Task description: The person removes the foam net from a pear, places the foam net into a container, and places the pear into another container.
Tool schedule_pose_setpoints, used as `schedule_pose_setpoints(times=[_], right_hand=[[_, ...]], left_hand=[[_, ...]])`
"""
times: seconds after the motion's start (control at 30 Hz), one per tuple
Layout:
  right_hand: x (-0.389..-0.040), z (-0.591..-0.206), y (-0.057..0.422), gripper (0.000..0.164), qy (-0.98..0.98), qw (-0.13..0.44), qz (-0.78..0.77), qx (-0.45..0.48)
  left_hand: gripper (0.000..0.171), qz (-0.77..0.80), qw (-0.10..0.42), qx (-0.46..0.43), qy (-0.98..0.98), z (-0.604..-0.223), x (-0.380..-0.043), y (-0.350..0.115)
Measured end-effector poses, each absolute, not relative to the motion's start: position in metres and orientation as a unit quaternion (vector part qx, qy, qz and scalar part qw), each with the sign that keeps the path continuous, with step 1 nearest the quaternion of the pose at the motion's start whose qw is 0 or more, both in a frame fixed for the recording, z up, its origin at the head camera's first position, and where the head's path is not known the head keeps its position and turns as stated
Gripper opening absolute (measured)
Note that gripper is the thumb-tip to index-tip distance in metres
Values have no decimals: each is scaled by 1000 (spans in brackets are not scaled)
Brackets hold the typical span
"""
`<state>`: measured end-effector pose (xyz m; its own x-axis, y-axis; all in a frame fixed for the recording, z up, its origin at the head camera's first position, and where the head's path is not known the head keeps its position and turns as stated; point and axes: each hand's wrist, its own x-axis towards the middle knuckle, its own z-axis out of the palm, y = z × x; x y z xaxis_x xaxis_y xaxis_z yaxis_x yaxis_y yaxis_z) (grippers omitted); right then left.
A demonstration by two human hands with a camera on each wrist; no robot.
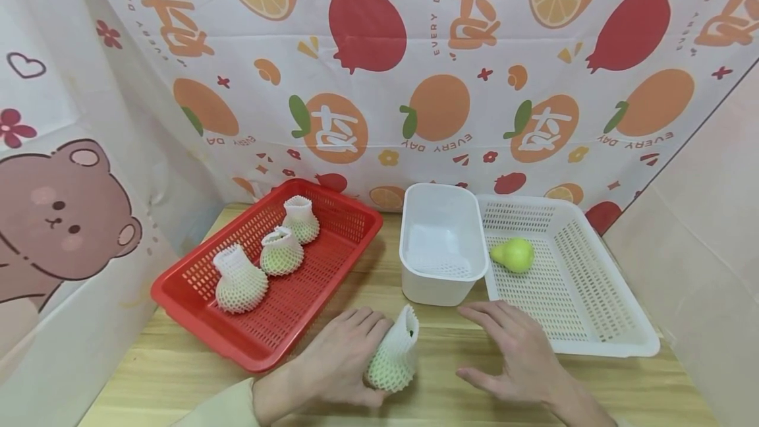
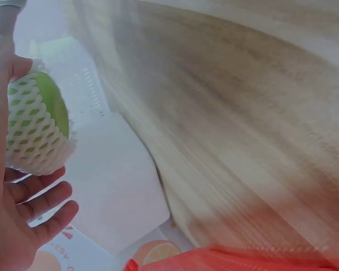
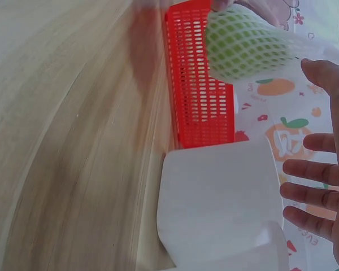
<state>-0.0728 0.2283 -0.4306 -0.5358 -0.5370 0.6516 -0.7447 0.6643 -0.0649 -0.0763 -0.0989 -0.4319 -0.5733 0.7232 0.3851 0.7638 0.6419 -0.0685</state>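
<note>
My left hand [image 1: 346, 361] grips a green pear in a white foam net [image 1: 394, 360], its thumb and fingers around the lower part. The net's open end points up past the fruit. In the left wrist view, bare green skin of this netted pear [image 2: 38, 121] shows at one side. My right hand [image 1: 514, 356] is apart from it, holding nothing, with fingers and thumb spread toward the pear. Three more netted pears, one of them at the front left [image 1: 240, 285], sit in the red basket [image 1: 269, 356]. A bare green pear [image 1: 514, 256] lies in the white basket [image 1: 617, 348].
A deep white bin [image 1: 439, 288] stands between the two baskets, beside the white one. Wooden table surface [image 1: 439, 335] runs in front of them. A fruit-print cloth [image 1: 379, 111] hangs behind, and a bear-print cloth [image 1: 65, 216] is at the left.
</note>
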Motion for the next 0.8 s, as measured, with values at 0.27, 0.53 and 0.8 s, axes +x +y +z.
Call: schedule_pose_setpoints(times=[0.27, 0.53, 0.8], right_hand=[[-75, -431, 218, 77, -854, 300, 186, 382], [-76, -431, 211, 80, -852, 286, 200, 390], [-78, -431, 201, 84, -837, 291, 220, 408]], left_hand=[[99, -66, 207, -426, -878, -425, -77, -92], [102, -96, 239, -430, -865, -424, -76, -85], [102, -109, 274, -442, -847, -423, -79, -75]])
